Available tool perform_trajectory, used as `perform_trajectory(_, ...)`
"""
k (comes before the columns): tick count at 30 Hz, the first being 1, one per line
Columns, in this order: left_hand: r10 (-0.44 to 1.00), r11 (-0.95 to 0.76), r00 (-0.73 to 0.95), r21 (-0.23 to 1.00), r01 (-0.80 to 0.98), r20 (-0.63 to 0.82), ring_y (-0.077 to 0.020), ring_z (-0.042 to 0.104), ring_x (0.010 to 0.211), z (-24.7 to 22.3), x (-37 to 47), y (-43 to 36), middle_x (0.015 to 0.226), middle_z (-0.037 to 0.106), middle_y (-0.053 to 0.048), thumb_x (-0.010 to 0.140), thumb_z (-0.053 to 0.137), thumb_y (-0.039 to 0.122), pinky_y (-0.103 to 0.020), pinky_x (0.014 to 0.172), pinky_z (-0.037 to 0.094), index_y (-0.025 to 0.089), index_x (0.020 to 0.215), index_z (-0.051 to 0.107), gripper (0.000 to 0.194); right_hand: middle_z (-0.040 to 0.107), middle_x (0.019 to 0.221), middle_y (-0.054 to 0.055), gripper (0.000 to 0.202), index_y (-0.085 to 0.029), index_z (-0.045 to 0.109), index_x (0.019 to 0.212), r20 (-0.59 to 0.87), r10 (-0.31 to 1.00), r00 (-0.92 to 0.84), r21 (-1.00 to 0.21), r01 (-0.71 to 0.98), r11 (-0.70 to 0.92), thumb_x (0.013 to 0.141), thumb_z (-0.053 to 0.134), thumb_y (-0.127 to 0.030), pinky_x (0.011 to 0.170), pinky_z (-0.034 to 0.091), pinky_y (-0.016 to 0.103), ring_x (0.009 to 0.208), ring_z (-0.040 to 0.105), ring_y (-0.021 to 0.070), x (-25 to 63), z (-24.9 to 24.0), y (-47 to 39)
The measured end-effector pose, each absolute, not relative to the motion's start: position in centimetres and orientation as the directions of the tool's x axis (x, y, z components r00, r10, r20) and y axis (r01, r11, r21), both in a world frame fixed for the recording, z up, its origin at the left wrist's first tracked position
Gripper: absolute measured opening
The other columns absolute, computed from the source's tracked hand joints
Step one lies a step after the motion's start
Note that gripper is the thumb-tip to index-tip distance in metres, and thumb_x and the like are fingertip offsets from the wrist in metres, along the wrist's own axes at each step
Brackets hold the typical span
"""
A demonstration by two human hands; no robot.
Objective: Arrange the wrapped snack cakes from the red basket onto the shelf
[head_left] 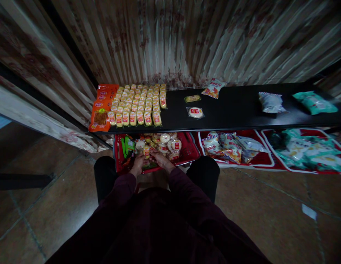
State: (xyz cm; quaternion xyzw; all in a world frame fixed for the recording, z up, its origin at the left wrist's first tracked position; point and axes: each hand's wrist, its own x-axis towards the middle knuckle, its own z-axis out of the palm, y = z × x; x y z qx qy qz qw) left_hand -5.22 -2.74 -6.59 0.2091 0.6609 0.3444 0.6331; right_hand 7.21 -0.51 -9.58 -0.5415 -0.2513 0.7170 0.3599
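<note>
Both hands are over a red basket (pixel 191 146) below the front edge of the black shelf. My left hand (pixel 139 163) has its fingers closed on a small yellow wrapped snack cake (pixel 146 151), which stands upright. Just to its right, my right hand (pixel 161 159) reaches in with fingers stretched toward that cake; nothing shows in its grasp. Round white wrapped cakes (pixel 165 138) and green packets (pixel 128 144) lie loose about the hands. On the shelf's left part stand close rows of similar yellow wrapped cakes (pixel 137 106), beside orange snack packets (pixel 101 110).
On the black shelf (pixel 231 110) lie a single yellow cake (pixel 192 98), a round white cake (pixel 196 112), a striped bag (pixel 213 88), a pale bag (pixel 271 102) and a teal bag (pixel 315 102). Two more baskets of bagged snacks (pixel 231 148) sit below. Pleated curtains (pixel 170 40) hang behind.
</note>
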Motion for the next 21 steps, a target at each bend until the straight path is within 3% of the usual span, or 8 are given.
perform_trajectory(4,0.706,0.671,-0.102,0.708,-0.221,-0.701,-0.0098,0.062,0.056,-6.5,-5.3,-2.7,0.066,0.064,-0.001,0.076,0.058,0.014,-0.02,0.058,0.049,0.015,0.093,0.059,0.016,0.06,0.06,-0.003,0.003,-0.017,0.063,0.074,-0.611,0.783,-0.117,-0.741,-0.263,-0.618,0.073,0.062,-0.015,0.046,0.039,0.018,0.05,0.052,0.0083,7.1,-9.5,-0.5)
perform_trajectory(9,0.755,0.607,-0.092,0.746,-0.274,-0.649,-0.009,0.061,0.054,-6.4,-5.2,-2.7,0.068,0.066,-0.002,0.074,0.057,0.009,-0.02,0.059,0.049,0.013,0.087,0.061,0.014,0.07,0.079,0.0,0.014,-0.02,0.069,0.078,-0.556,0.83,-0.056,-0.786,-0.291,-0.546,0.064,0.067,-0.017,0.064,0.047,0.025,0.07,0.06,0.0129,7.3,-9.0,-0.6)
perform_trajectory(14,0.79,0.537,-0.132,0.78,-0.322,-0.598,-0.0092,0.061,0.054,-6.0,-4.9,-2.5,0.071,0.066,-0.002,0.072,0.062,0.011,-0.023,0.062,0.049,0.013,0.102,0.061,0.03,0.072,0.088,0.001,0.018,-0.021,0.071,0.077,-0.449,0.893,-0.036,-0.844,-0.313,-0.437,0.059,0.068,-0.021,0.082,0.047,0.031,0.085,0.063,0.0167,7.4,-8.5,-0.7)
perform_trajectory(21,0.834,0.487,-0.087,0.801,-0.349,-0.545,-0.0113,0.063,0.058,-4.6,-4.3,-2.4,0.077,0.069,-0.004,0.069,0.066,0.015,-0.026,0.065,0.051,0.013,0.106,0.064,0.037,0.073,0.089,0.003,0.03,-0.021,0.072,0.083,-0.437,0.899,-0.015,-0.837,-0.358,-0.413,0.055,0.074,-0.028,0.08,0.049,0.035,0.083,0.064,0.019,8.3,-7.7,-1.0)
